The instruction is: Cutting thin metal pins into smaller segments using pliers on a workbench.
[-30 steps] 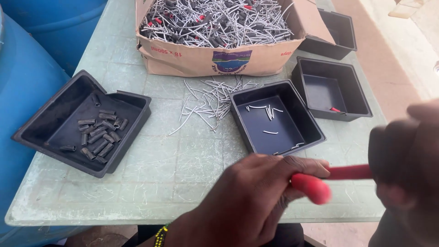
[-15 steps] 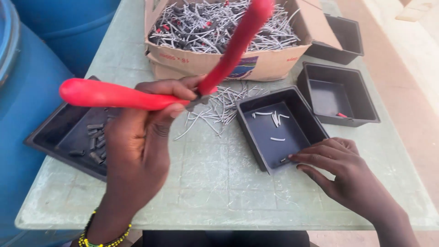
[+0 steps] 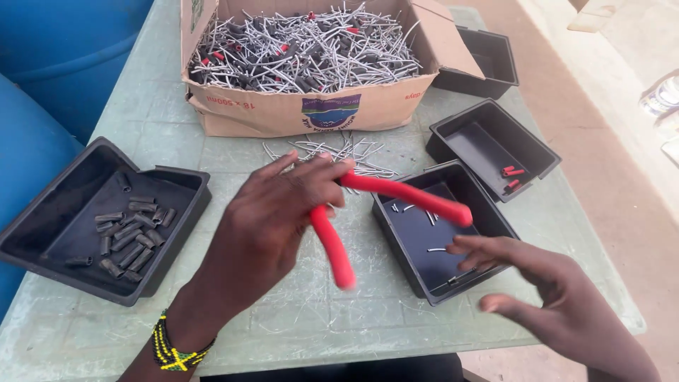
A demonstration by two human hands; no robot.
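Since 0.5 s ago, I see the left hand (image 3: pixel 272 223) has swung the red-handled pliers (image 3: pixel 382 212) down from above the cardboard box (image 3: pixel 311 110) to just over the middle black tray (image 3: pixel 396 233). Going left to right, the risk I judge: that hand closes only near the pivot, both handles splayed wide and blurred, so the pliers could slip or clip the tray. My right hand (image 3: pixel 559 304) hovers spread and empty beside the tray.
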